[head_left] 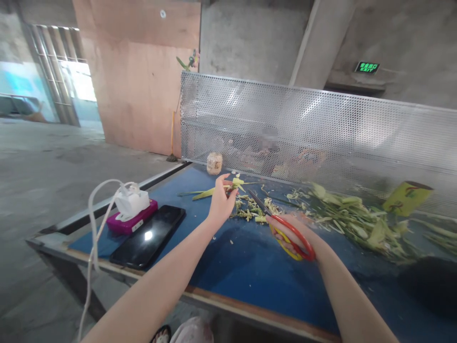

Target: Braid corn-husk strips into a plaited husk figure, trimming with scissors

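Probably to steady it, the left hand (223, 201) pinches a pale-green plant piece (237, 182) near the scissors (298, 231) that the right hand (300, 223) grips.

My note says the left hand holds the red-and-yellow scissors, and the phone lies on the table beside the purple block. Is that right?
Not quite: the head view shows the scissors in the right hand, while the left hand holds a plant piece. The phone does lie on the table beside the purple block.
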The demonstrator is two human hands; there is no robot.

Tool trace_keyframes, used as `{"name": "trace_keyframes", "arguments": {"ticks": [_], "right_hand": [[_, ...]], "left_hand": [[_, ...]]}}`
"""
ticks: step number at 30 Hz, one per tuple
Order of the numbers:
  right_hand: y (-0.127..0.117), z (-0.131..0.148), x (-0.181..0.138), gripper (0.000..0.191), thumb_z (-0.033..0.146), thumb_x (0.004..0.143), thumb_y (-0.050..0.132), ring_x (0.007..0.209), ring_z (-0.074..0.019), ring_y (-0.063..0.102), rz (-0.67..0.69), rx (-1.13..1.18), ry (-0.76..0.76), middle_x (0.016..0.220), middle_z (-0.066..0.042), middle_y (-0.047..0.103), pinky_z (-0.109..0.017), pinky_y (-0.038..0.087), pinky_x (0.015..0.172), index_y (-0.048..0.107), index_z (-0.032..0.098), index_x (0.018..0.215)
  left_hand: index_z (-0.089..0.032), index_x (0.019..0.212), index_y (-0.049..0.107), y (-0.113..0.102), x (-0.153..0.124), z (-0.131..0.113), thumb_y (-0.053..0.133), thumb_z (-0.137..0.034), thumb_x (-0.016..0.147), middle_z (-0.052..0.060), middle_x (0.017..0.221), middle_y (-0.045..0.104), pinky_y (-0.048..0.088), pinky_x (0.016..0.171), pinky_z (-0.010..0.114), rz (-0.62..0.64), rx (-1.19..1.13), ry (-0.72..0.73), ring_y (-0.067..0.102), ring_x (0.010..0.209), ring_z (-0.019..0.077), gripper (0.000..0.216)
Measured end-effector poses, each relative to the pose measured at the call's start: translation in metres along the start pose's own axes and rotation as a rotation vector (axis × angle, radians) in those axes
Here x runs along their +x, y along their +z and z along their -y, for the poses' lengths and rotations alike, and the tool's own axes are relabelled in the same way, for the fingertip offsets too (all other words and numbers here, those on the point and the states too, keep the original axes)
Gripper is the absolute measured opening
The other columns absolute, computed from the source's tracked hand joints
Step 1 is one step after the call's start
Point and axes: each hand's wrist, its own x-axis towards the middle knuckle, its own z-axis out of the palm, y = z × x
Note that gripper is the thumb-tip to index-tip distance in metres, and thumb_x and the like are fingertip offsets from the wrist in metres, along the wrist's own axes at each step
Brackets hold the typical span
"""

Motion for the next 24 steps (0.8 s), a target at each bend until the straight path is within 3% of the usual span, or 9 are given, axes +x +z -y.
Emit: {"name": "trace_keyframes", "arguments": {"ticks": [2,5,8,14,19,21,24], "right_hand": [[-0.002,-0.002,0.002,0.035,0.047,0.077,0.036,0.03,-0.0089,0.037,-0.109,-0.219,-0.05,0.041,0.004,0.04,-0.022,0.03,0.032,0.038,0.019,0.056],[-0.004,-0.006,0.001,0.034,0.051,0.064,0.054,0.046,-0.0132,0.048,-0.311,-0.633,-0.271,0.051,0.002,0.05,-0.024,0.035,0.044,0.042,0.02,0.062],[-0.005,-0.009,-0.002,0.041,0.052,0.057,0.061,0.066,-0.0189,0.056,-0.3,-0.823,-0.325,0.074,-0.004,0.06,-0.027,0.039,0.057,0.049,0.019,0.079],[-0.003,-0.011,-0.003,0.066,0.047,0.05,0.067,0.1,-0.0272,0.049,-0.156,-0.867,-0.376,0.111,-0.013,0.052,-0.036,0.039,0.082,0.05,0.016,0.105],[-0.004,-0.012,-0.001,0.051,0.033,0.059,0.062,0.106,-0.0263,0.045,-0.088,-0.858,-0.48,0.113,-0.012,0.051,-0.04,0.032,0.091,0.053,0.017,0.106],[-0.006,-0.012,0.002,0.036,0.033,0.065,0.058,0.103,-0.0239,0.047,-0.137,-0.816,-0.572,0.108,-0.009,0.055,-0.039,0.032,0.089,0.057,0.019,0.098],[-0.011,-0.011,0.01,0.018,0.03,0.074,0.048,0.088,-0.0199,0.052,-0.371,-0.748,-0.667,0.088,-0.007,0.059,-0.034,0.038,0.08,0.059,0.018,0.08]], "left_hand": [[-0.02,0.111,0.034,-0.003,0.002,0.001,0.052,-0.017,0.072,0.002,0.09,0.045,0.045,0.062,0.024,-0.058,0.034,-0.017,0.053,0.07,0.0096,0.043],[-0.019,0.11,0.035,-0.006,0.005,0.001,0.053,-0.018,0.071,0.003,0.091,0.045,0.044,0.059,0.023,-0.127,0.069,-0.054,0.05,0.069,0.0094,0.043],[-0.018,0.108,0.037,-0.008,0.008,-0.001,0.052,-0.017,0.07,0.003,0.091,0.046,0.044,0.059,0.024,-0.2,0.101,-0.066,0.05,0.069,0.0096,0.041],[-0.017,0.106,0.039,-0.01,0.01,-0.003,0.053,-0.018,0.07,0.003,0.09,0.047,0.044,0.066,0.027,-0.23,0.134,-0.077,0.05,0.069,0.0092,0.038],[-0.017,0.106,0.039,-0.009,0.01,-0.007,0.053,-0.019,0.07,0.003,0.091,0.047,0.043,0.063,0.025,-0.231,0.096,-0.081,0.05,0.071,0.0102,0.039],[-0.017,0.106,0.039,-0.01,0.011,-0.007,0.053,-0.019,0.071,0.003,0.091,0.048,0.043,0.064,0.026,-0.239,0.083,-0.074,0.051,0.071,0.0103,0.038],[-0.017,0.106,0.039,-0.013,0.011,-0.007,0.053,-0.02,0.071,0.004,0.092,0.048,0.044,0.068,0.028,-0.261,0.061,-0.07,0.051,0.072,0.0108,0.037]]}}
